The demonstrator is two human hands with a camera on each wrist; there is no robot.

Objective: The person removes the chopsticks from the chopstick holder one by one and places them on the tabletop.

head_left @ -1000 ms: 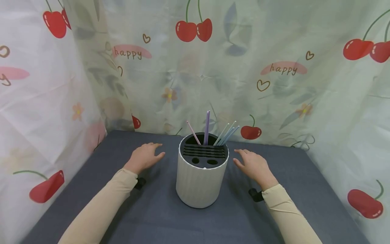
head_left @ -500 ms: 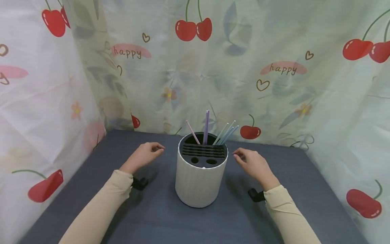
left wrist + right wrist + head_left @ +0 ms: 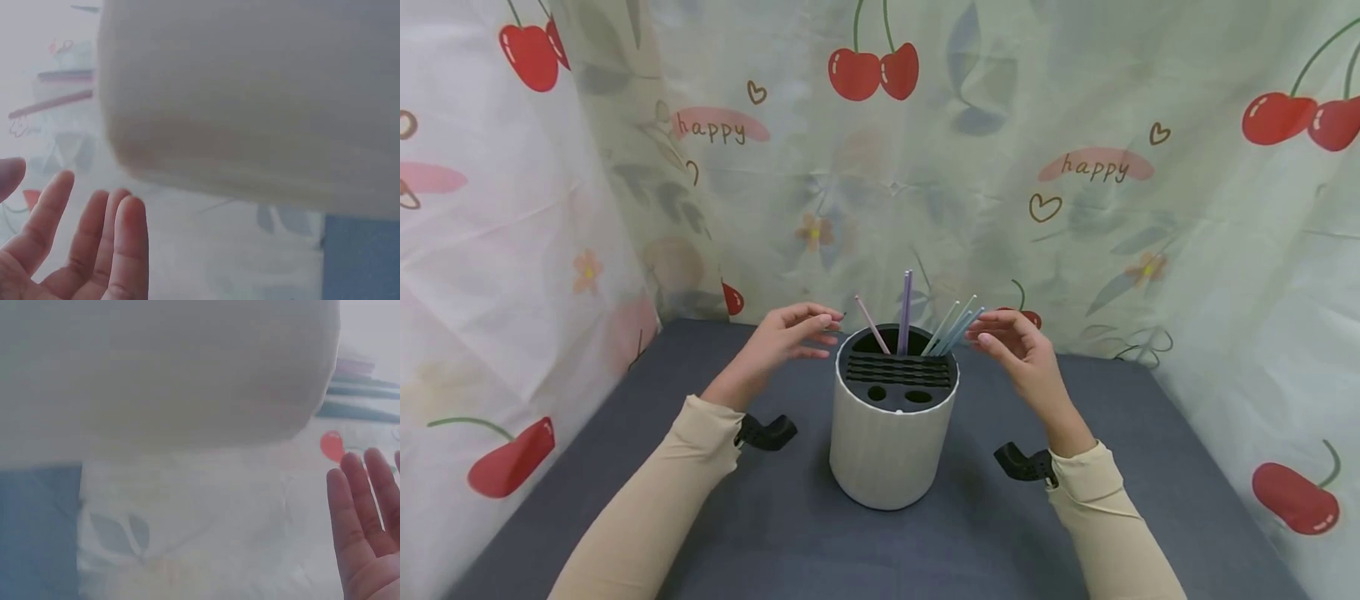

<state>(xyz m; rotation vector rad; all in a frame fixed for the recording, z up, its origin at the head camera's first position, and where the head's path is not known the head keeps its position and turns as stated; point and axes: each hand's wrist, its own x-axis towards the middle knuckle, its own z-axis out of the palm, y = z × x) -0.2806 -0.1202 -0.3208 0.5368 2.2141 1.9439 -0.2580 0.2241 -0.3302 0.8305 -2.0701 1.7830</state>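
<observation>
A white ribbed round holder [image 3: 891, 458] with a black slotted top [image 3: 901, 382] stands upright in the middle of the table. From its rear opening rise a pink stick [image 3: 872, 323], purple sticks [image 3: 906, 312] and several pale green and blue sticks [image 3: 958, 333]. My left hand [image 3: 778, 346] hovers left of the rim, fingers relaxed and holding nothing. On the other side my right hand [image 3: 1022, 350] is raised, its fingertips overlapping the blue sticks' ends in the head view. Both wrist views show straight, spread fingers [image 3: 128, 244] beside the holder's pale wall [image 3: 187, 375].
A dark grey cloth covers the table [image 3: 865, 558]. Behind and on both sides hangs a curtain [image 3: 895, 208] printed with cherries. Black wrist mounts [image 3: 767, 433] jut inward from each sleeve.
Both hands have risen and moved closer to the top of the holder, the left one to the right. Their fingers, bunched half a second ago, have spread. The holder has stayed in place.
</observation>
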